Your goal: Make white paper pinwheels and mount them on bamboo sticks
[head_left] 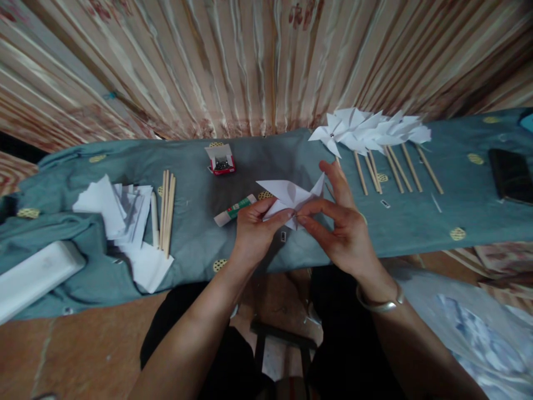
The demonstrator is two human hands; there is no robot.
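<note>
A white paper pinwheel (288, 193) is held above the middle of the cloth-covered table. My left hand (256, 225) pinches its left side between thumb and fingers. At the pinwheel's centre, the thumb and forefinger of my right hand (345, 228) close on a small metal pin (295, 215), mostly hidden by the fingertips. The other fingers of that hand are raised. Just left of the pinwheel lies a glue stick (235, 210) with a green label. Farther back stands an opened small red-and-white box (222, 161) with dark metallic bits inside.
Several pinwheels (370, 130) on wooden sticks (393, 169) lie overlapped at the back right. To the left are loose wooden sticks (168, 214) and a pile of cut white paper (133, 216). A white case (41, 278) sits far left, a dark phone (510, 175) far right.
</note>
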